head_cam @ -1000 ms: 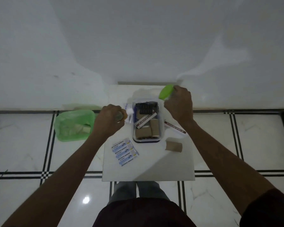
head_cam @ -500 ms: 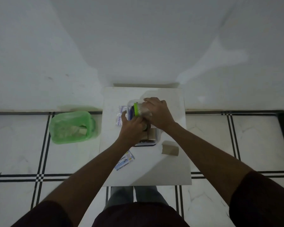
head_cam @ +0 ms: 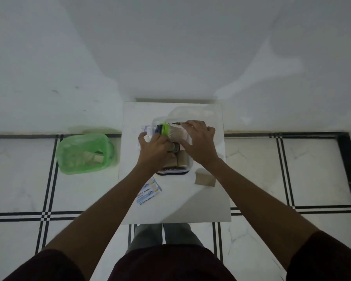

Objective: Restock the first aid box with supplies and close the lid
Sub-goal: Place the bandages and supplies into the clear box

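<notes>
The clear first aid box (head_cam: 173, 171) stands open on a small white table (head_cam: 176, 207), with brown rolls inside. My right hand (head_cam: 200, 144) holds a green-capped bottle (head_cam: 171, 131) lying sideways over the box, cap to the left. My left hand (head_cam: 154, 149) is closed around a small round item (head_cam: 172, 147) at the box's left side, touching the bottle's cap end. Most of the box's contents are hidden by both hands. Behind the box I can faintly see a clear lid (head_cam: 193, 113).
Antiseptic bandage strips (head_cam: 148, 192) lie at the table's front left and a brown roll (head_cam: 205, 179) at the box's right. A clear packet (head_cam: 145, 130) lies left of the box. A green-lined bin (head_cam: 83, 154) stands on the tiled floor to the left.
Both hands came together over the box. The right hand brought the green-capped bottle from the back right down across the box; the left hand moved in from the left.
</notes>
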`<action>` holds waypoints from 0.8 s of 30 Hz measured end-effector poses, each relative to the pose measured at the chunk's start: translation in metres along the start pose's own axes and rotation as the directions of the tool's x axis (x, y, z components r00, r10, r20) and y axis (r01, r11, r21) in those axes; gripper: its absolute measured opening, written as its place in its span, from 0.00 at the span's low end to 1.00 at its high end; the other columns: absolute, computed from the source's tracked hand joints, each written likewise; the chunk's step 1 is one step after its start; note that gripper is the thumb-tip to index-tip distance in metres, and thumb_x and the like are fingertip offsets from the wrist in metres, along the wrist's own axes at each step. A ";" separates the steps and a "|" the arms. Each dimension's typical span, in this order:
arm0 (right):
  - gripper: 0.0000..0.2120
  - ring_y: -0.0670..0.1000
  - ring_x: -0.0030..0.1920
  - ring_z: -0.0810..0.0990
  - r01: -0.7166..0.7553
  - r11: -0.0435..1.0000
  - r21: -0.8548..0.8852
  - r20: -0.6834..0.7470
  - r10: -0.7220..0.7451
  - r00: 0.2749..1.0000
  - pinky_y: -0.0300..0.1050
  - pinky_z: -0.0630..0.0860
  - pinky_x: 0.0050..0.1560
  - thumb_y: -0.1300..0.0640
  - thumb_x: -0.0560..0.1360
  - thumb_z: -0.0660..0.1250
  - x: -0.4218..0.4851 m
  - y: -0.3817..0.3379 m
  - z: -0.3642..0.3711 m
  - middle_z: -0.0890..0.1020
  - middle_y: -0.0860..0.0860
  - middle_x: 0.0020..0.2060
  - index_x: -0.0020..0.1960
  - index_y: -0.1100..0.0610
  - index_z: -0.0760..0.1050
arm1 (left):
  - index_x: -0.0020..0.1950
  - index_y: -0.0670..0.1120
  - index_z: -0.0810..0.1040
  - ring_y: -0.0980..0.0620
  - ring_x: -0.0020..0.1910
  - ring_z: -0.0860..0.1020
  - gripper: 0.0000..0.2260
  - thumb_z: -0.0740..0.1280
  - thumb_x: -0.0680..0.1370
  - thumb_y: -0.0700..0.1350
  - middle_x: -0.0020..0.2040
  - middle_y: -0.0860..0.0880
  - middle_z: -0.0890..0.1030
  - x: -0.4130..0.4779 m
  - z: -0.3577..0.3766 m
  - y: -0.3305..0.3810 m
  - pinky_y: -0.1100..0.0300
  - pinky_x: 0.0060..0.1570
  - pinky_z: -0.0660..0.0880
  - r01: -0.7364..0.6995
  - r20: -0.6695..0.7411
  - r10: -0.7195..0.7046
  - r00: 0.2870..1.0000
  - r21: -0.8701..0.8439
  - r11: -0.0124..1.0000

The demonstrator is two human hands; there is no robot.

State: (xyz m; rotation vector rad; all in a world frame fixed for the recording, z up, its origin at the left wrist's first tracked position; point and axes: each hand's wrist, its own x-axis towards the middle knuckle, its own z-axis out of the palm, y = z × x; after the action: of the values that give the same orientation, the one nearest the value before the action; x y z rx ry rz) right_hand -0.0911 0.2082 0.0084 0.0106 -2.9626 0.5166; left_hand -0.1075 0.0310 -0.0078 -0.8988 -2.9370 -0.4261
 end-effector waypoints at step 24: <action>0.19 0.60 0.50 0.78 -0.251 0.966 -0.067 0.323 0.259 0.910 0.49 0.71 0.40 0.64 0.64 0.73 -0.139 0.017 0.025 0.81 0.56 0.51 0.54 0.58 0.77 | 0.61 0.38 0.73 0.38 0.55 0.71 0.36 0.82 0.58 0.48 0.56 0.39 0.73 -0.139 0.032 -0.027 0.46 0.52 0.73 0.562 0.482 -0.424 0.766 -0.182 0.807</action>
State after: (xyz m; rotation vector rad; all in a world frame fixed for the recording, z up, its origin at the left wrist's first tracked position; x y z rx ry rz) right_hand 0.0432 0.2133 -0.0393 -0.3308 -3.3203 0.5588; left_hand -0.0055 -0.0578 -0.0618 -0.1872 -3.5787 -0.8478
